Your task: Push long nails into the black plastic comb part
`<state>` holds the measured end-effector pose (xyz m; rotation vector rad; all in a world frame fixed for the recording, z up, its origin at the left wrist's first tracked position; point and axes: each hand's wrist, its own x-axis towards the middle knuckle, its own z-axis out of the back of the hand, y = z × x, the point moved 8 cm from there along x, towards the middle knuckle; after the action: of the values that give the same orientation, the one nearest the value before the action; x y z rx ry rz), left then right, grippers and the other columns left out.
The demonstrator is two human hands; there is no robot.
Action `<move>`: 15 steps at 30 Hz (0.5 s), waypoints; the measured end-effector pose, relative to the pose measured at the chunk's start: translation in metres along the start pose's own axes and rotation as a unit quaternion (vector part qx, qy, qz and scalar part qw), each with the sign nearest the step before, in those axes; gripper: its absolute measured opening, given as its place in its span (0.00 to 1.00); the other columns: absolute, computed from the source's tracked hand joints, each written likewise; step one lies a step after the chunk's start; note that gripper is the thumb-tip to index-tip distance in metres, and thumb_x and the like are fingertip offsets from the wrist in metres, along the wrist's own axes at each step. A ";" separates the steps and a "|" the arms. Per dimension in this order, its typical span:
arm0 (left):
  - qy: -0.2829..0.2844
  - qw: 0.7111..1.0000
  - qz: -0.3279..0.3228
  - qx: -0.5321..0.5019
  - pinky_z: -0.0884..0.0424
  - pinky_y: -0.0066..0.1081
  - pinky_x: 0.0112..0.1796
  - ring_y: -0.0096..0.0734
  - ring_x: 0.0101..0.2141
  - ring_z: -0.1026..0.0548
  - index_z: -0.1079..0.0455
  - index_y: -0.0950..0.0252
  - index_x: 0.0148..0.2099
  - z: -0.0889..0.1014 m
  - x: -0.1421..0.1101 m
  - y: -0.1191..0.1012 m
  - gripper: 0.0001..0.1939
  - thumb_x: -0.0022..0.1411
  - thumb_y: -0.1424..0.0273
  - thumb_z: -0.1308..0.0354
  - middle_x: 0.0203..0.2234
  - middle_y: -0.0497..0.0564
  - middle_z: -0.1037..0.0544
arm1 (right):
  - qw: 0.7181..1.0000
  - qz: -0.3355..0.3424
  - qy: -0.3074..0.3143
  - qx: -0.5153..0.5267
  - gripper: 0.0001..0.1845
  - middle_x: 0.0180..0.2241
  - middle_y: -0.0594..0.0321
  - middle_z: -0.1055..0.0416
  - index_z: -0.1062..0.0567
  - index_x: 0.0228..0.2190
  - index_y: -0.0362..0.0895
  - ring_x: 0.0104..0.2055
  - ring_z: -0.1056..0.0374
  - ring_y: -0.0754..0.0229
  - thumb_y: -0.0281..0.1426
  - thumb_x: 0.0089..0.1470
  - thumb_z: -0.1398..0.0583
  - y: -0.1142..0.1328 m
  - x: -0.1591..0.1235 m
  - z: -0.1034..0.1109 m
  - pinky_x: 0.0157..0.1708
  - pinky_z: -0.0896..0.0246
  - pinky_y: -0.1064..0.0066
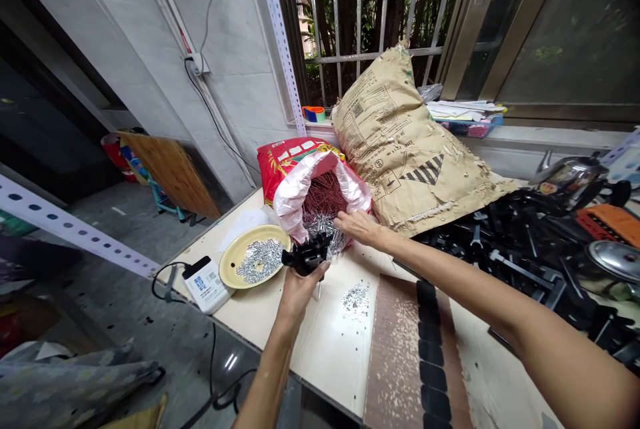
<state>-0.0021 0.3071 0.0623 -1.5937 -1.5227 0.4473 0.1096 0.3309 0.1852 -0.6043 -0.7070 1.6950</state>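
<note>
My left hand (300, 290) is closed round a cluster of black plastic parts (306, 256), held over the table in front of an open sack. A thin metal pin (319, 292) sticks out below them. At the mouth of the red sack (274, 164), with its white lining (290, 197) rolled back, my right hand (361, 228) has its fingers curled together at the silver metal pins (325, 224). What those fingertips hold is too small to make out. Reddish-brown thin rods (325, 194) fill the sack behind the pins.
A yellow plate (226, 270) of small metal pieces and a white box (207, 286) stand at left. Loose washers (356, 299) lie beside brown cardboard (395, 356) with a row of black pads (433, 349). A large paper sack (400, 142) and piled black parts (530, 262) occupy the right.
</note>
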 end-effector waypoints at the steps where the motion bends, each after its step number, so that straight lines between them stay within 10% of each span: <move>1: -0.007 1.000 -0.005 0.010 0.33 0.31 0.40 0.37 0.37 0.28 0.27 0.68 0.39 0.002 0.000 0.000 0.18 0.45 0.64 0.34 0.34 0.53 0.23 | 1.000 -0.010 -0.015 -0.002 0.15 0.41 0.53 0.32 0.31 0.43 0.41 0.39 0.35 0.57 0.20 0.59 0.53 -0.006 -0.004 0.012 0.36 0.45 0.69; 10: -0.032 0.997 -0.008 0.070 0.32 0.32 0.34 0.40 0.32 0.26 0.26 0.68 0.33 0.001 0.012 0.015 0.15 0.43 0.64 0.34 0.28 0.53 0.22 | 0.950 0.016 -0.213 0.227 0.10 0.32 0.63 0.29 0.27 0.38 0.41 0.31 0.35 0.67 0.32 0.61 0.47 -0.030 -0.046 0.131 0.33 0.47 0.76; 15: -0.022 0.995 -0.028 0.093 0.32 0.32 0.33 0.43 0.33 0.26 0.25 0.67 0.34 -0.009 0.014 0.007 0.15 0.42 0.65 0.34 0.27 0.52 0.22 | 0.928 0.066 -0.198 0.310 0.10 0.33 0.65 0.27 0.26 0.37 0.43 0.33 0.34 0.68 0.34 0.60 0.45 0.001 -0.048 0.136 0.32 0.47 0.77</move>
<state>0.0118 0.3174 0.0663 -1.4034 -1.5078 0.5783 0.0229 0.2645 0.2794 0.1446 -0.3651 2.0592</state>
